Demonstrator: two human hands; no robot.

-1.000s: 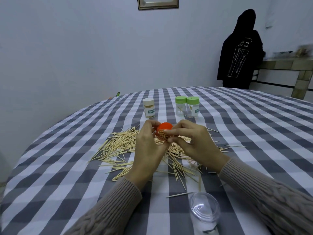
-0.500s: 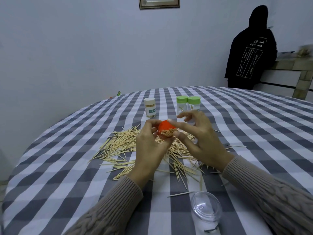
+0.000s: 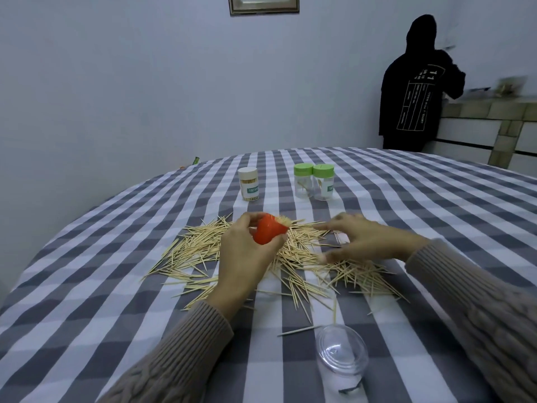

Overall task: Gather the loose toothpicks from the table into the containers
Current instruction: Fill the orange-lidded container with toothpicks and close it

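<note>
A wide heap of loose toothpicks [image 3: 299,260] lies spread across the middle of the checked tablecloth [image 3: 87,286]. My left hand [image 3: 247,257] holds an orange container [image 3: 268,229] tilted above the heap, with toothpick ends sticking out of its mouth on the right. My right hand [image 3: 363,242] hovers just over the heap to the right, fingers spread, holding nothing. Beyond the heap stand a white-capped container [image 3: 248,184] full of toothpicks and two green-capped clear containers [image 3: 313,181], nearly empty.
A clear plastic lid [image 3: 341,349] lies near the table's front edge, with a single toothpick [image 3: 299,330] beside it. A person in a black hooded top [image 3: 418,88] stands at the back right next to a tiled counter [image 3: 494,117].
My right hand has left the orange container and dropped to the right over the heap, fingers opening. My left hand still holds the container, now tilted with its mouth to the right.
</note>
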